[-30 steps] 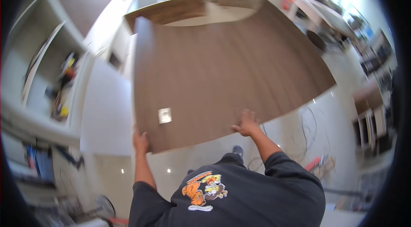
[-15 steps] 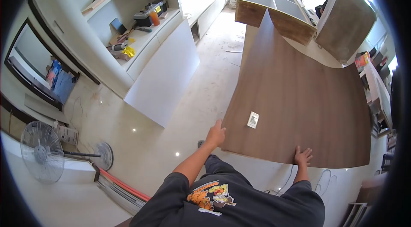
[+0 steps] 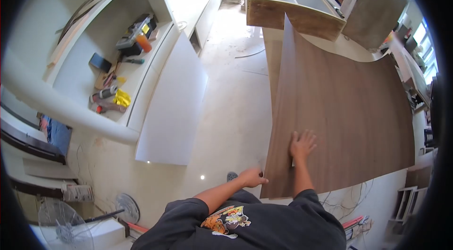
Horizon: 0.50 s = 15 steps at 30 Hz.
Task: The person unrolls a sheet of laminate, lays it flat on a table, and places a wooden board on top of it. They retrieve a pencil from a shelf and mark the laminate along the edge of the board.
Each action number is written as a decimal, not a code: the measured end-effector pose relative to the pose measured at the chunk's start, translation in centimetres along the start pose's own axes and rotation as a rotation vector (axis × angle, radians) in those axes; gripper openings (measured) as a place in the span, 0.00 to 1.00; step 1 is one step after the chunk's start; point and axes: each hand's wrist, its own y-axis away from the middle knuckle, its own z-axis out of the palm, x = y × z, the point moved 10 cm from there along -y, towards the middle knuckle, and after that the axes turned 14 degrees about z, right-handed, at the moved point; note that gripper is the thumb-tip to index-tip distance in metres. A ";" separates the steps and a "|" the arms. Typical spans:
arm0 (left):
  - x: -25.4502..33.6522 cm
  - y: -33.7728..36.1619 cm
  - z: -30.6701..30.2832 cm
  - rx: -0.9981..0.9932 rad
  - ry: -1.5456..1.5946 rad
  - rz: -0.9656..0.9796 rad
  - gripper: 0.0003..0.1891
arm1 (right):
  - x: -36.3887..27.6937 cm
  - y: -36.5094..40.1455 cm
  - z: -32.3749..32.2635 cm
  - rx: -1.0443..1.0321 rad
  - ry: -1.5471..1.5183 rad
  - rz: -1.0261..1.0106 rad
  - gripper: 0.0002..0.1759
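Note:
A large brown wood-grain laminate sheet [image 3: 351, 108] lies in front of me, its far left corner curled upward. My left hand [image 3: 254, 178] is at the sheet's near left edge, its fingers closed at the edge. A small dark spot shows by those fingers; I cannot make out what it is. My right hand [image 3: 303, 146] lies flat on the sheet's face with fingers spread, over the place where a small white label was. The label is mostly hidden under it.
A white panel [image 3: 174, 108] leans against the shelf unit [image 3: 153, 63] on the left, which holds a toolbox [image 3: 133, 37] and an orange bottle [image 3: 143, 42]. A wooden frame [image 3: 295, 14] stands beyond the sheet. A fan [image 3: 66, 226] is at lower left; cables [image 3: 351, 198] lie at right.
My right hand has moved left and farther up the sheet, onto the label. The left hand is lower along the left edge. My view has shifted, and the sheet's left side bends up more.

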 end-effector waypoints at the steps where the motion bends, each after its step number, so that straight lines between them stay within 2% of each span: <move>1: -0.2 0.1 -0.4 -0.061 -0.051 -0.011 0.27 | -2.3 1.2 0.4 -0.004 -0.078 -0.020 0.43; 5: -3.5 -1.7 -0.4 -0.219 -0.104 0.097 0.28 | -6.9 3.9 0.0 -0.054 -0.218 -0.022 0.43; 8: -4.5 -0.7 -4.7 -0.243 -0.022 0.268 0.27 | -6.8 4.2 0.0 -0.098 -0.196 -0.037 0.43; 10: -7.2 0.8 -8.8 -0.289 0.114 0.159 0.25 | -6.7 4.0 0.0 -0.124 -0.217 -0.004 0.44; 15: -13.5 3.5 -22.4 -0.096 0.269 0.038 0.24 | -8.4 3.4 -1.2 -0.323 -0.303 0.171 0.49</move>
